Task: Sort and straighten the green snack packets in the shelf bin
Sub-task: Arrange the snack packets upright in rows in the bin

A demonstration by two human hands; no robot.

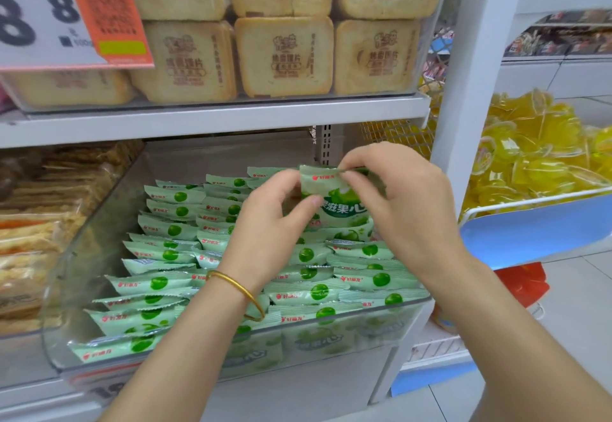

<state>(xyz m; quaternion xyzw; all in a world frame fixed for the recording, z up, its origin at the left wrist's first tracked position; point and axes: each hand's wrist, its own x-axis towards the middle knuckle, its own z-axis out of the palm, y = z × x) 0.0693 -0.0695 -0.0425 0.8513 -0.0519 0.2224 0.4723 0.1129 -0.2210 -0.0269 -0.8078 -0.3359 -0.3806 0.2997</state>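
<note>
Both hands are up over the bin, sharing one green packet [341,203]. The left hand [275,222], a gold bangle [238,292] on its wrist, pinches the packet's left edge between thumb and curled fingers. The right hand [397,196] nips the top seam with thumb and forefinger, so the packet hangs upright with its printed face toward the person, lifted above the others. Below them the clear plastic bin [82,256] holds the rest of the green packets [165,256], lined up on edge in rows running front to back, most of them leaning. On the shelf above the bin sit stacked toasted bread slices [284,57], and a price sign [66,14] hangs at upper left. To the right, a blue basket [530,232] is heaped with yellow sweets [536,150].
</note>
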